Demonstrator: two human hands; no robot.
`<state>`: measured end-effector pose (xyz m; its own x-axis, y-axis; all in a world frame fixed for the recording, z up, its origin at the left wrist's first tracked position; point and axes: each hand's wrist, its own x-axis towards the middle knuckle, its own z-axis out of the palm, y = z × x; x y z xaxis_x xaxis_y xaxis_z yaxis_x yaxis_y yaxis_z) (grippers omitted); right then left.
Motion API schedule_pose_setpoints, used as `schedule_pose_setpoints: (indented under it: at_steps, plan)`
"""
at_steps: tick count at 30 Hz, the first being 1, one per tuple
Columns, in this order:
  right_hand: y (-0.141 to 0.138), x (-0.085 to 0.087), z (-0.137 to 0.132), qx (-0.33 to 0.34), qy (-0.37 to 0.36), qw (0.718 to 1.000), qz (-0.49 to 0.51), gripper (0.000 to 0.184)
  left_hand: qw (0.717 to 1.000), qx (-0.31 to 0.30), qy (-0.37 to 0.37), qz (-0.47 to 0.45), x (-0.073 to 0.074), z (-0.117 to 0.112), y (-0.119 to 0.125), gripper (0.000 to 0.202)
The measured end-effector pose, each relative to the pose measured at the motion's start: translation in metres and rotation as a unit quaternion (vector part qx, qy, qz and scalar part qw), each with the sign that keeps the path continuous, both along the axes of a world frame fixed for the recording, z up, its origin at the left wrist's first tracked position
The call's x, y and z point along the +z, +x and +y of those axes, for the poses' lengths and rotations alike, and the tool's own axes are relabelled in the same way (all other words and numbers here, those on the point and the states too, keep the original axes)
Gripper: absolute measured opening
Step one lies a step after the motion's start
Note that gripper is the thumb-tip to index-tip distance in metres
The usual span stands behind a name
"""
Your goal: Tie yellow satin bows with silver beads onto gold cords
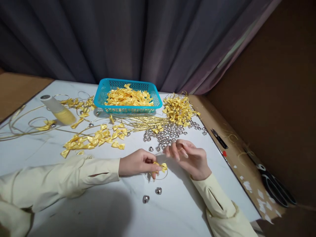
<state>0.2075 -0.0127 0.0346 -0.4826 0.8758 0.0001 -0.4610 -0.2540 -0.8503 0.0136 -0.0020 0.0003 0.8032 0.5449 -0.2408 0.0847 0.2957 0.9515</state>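
Pinched between the thumb and fingers of my left hand (137,163) is a small yellow satin bow (164,167) with a thin gold cord loop (161,178) hanging from it. Just up and to the right, my right hand (194,158) has its fingers curled around a fine thread (161,153) that runs toward the bow. Part of the bow and the thread's end are hidden by fingers. Below my hands lie two silver heart-shaped beads (158,191). A pile of similar silver beads (170,131) spreads behind my right hand.
A blue basket (128,107) of yellow bows stands at the back. Loose bows (96,138), gold cords (145,122) and a bunch of corded bows (179,108) lie in front. A tilted bottle (60,112) is at left; scissors (274,187) and a black pen-like tool (219,138) at right.
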Motion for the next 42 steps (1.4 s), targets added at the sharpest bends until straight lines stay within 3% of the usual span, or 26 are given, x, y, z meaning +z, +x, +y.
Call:
schedule_pose_setpoints:
  at_steps: [4,11,22,28,34,42]
  plan:
    - [-0.005,-0.005,0.000,-0.005,-0.023,0.999,0.030,0.031,1.000,-0.011,0.023,0.007,0.001,0.000,-0.001,0.032]
    - [-0.009,-0.013,-0.001,-0.051,-0.023,0.995,-0.081,0.030,0.993,-0.046,0.107,0.033,0.003,-0.002,-0.003,0.029]
    - [-0.009,-0.013,-0.002,-0.040,-0.019,0.991,-0.125,0.031,0.991,-0.068,0.112,0.023,-0.001,-0.003,-0.004,0.028]
    - [-0.003,-0.004,0.001,-0.050,0.010,0.992,-0.118,0.029,0.998,-0.056,0.034,-0.011,-0.001,0.000,-0.002,0.038]
    - [0.002,0.000,0.004,-0.053,0.014,0.993,-0.102,0.022,0.999,-0.045,0.009,-0.025,0.001,0.003,0.000,0.049]
    - [0.003,0.000,0.003,-0.044,0.007,0.995,-0.085,0.019,0.999,-0.018,-0.033,-0.024,0.002,0.004,0.002,0.048]
